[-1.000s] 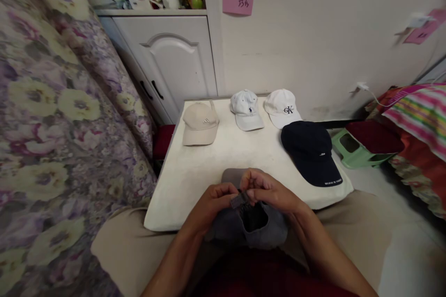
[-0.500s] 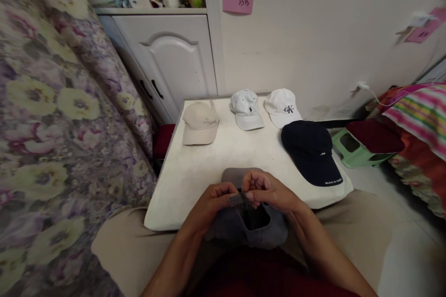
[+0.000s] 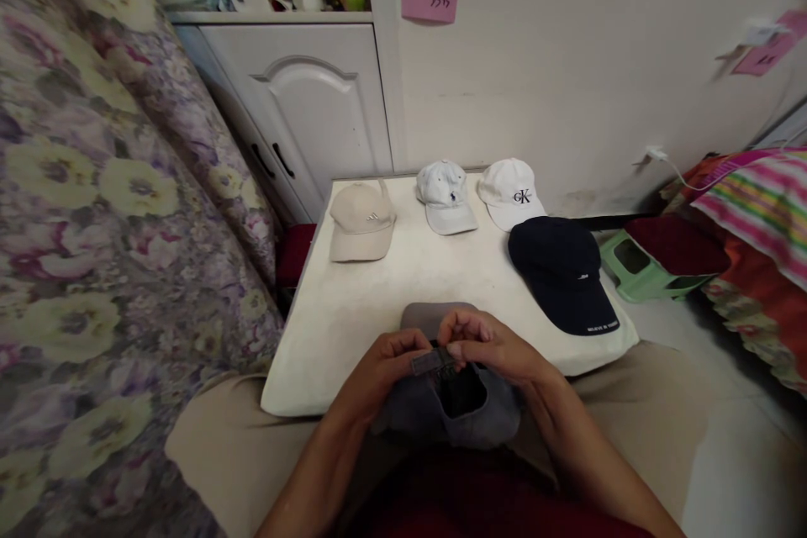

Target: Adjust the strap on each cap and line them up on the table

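Note:
A grey baseball cap point(image 3: 470, 429) rests at the table's near edge against my lap, its back opening facing me and its brim pointing away. My left hand point(image 3: 394, 361) pinches the cap's back strap point(image 3: 425, 362) from the left, thumb on top. From the right, my right hand point(image 3: 485, 345) grips the strap's other end near the middle, thumb and index finger pressed together. The strap's fastening is partly hidden by my fingers. Dark lining shows through the opening below the strap.
On the cream-covered table point(image 3: 353, 311) sit a beige cap point(image 3: 362, 223), a pale blue cap point(image 3: 446, 197), a white cap point(image 3: 510, 193) and a navy cap point(image 3: 561, 273). A floral curtain point(image 3: 126, 269) hangs at left. A green stool point(image 3: 636, 269) stands at right.
Both hands stay at the cap's back strap. The strap's left end has tilted and shifted very slightly; otherwise only the camera view moves a little.

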{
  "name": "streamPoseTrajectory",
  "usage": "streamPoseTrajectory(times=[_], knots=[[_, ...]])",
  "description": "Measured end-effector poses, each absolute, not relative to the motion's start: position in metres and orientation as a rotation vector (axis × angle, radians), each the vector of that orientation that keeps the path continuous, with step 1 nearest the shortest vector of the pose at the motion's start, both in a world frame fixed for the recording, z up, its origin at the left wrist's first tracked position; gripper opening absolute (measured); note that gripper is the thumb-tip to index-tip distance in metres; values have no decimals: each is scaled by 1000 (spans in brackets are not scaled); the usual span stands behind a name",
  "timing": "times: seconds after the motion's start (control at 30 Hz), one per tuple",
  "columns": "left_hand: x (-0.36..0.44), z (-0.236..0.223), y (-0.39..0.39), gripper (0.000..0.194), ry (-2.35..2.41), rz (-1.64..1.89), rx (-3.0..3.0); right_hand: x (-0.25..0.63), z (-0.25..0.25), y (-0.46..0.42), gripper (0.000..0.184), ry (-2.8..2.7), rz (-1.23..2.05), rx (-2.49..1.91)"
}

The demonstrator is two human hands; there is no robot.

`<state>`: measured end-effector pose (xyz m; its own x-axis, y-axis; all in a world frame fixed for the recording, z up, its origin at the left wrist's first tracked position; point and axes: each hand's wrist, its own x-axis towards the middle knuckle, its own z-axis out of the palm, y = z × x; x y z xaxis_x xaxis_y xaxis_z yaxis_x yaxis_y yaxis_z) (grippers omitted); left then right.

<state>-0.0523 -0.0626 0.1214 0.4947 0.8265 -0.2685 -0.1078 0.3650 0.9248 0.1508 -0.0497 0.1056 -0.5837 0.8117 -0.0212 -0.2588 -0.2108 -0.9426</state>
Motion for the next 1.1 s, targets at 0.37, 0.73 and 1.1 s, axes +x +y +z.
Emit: streamPoseTrajectory(times=[0.37,0.73,1.1], knots=[[-52,119,-63,19,895,688,1017,149,101,-50,21,-1241,1898,-672],[-53,116,-61,22,904,654,1070,152,113,-51,19,-1357,1851,-724],[-51,117,-61,21,908,644,1086,151,112,-50,18,-1357,1868,-736]])
